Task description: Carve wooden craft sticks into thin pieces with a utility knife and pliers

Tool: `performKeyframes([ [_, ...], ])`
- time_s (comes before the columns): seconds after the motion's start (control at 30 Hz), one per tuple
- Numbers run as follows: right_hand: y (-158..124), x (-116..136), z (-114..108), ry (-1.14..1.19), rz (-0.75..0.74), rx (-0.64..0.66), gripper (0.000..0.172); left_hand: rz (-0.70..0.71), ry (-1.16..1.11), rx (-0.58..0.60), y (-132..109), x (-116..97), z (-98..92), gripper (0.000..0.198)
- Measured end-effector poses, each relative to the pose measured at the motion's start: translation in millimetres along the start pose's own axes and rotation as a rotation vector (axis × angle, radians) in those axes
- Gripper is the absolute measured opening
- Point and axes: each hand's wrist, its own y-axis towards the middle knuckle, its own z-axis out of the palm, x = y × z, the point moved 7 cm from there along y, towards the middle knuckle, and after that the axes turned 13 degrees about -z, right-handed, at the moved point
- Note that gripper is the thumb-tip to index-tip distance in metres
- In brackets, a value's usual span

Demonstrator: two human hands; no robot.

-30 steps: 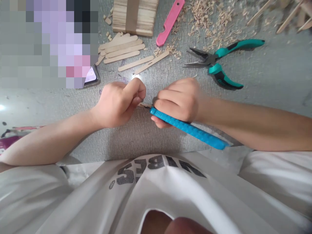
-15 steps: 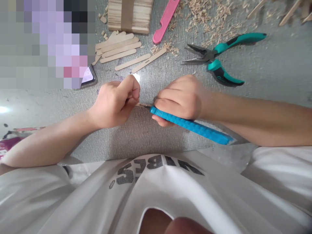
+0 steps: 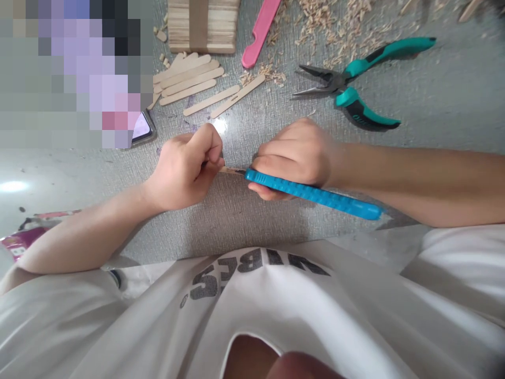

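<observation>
My left hand (image 3: 183,171) is closed in a pinch on a wooden craft stick (image 3: 226,169); most of the stick is hidden in the fingers and only a short end pokes out to the right. Wrapped around a blue-handled knife (image 3: 315,194) is my right hand (image 3: 294,158), closed, with its thumb underneath. The knife's long ribbed handle slants down to the right. Its short dark metal blade (image 3: 240,172) meets the exposed end of the stick, between the two hands.
Loose craft sticks (image 3: 189,79) lie beyond my left hand, below a banded bundle (image 3: 221,29). A pink-handled tool (image 3: 258,39) and wood shavings (image 3: 339,26) are farther back. Spread long-nose pliers (image 3: 339,81) rest beyond my right hand. A phone (image 3: 144,126) lies left.
The knife's handle end has risen a little, so it lies at a flatter slant. Slightly more of the stick shows between the hands. Both grips are the same; the view has shifted slightly.
</observation>
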Motion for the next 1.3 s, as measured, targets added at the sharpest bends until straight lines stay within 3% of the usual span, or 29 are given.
performKeyframes([
  [0.37, -5, -3, 9, 0.078, 0.049, 0.085, 0.061, -0.035, 0.009, 0.024, -2, 3, 0.5, 0.025],
  [0.67, -6, 4, 7, -0.029, -0.028, 0.119, 0.057, 0.090, 0.075, -0.001, 1, -7, -1.9, 0.030],
  [0.8, -12, 7, 2, -0.044, -0.080, 0.079, 0.051, 0.113, 0.047, 0.031, 2, -8, -3.9, 0.029],
  [0.93, -18, 6, 1, -0.013, -0.071, 0.048, 0.050, 0.038, 0.022, 0.045, 3, -2, -5.7, 0.022],
  [1.1, -13, 7, -1, 0.045, -0.068, -0.022, 0.047, 0.051, 0.066, 0.013, 2, -1, -4.2, 0.017],
  [1.3, -6, 5, 5, 0.019, -0.012, 0.059, 0.056, 0.047, 0.114, 0.006, 2, -4, -2.6, 0.015],
])
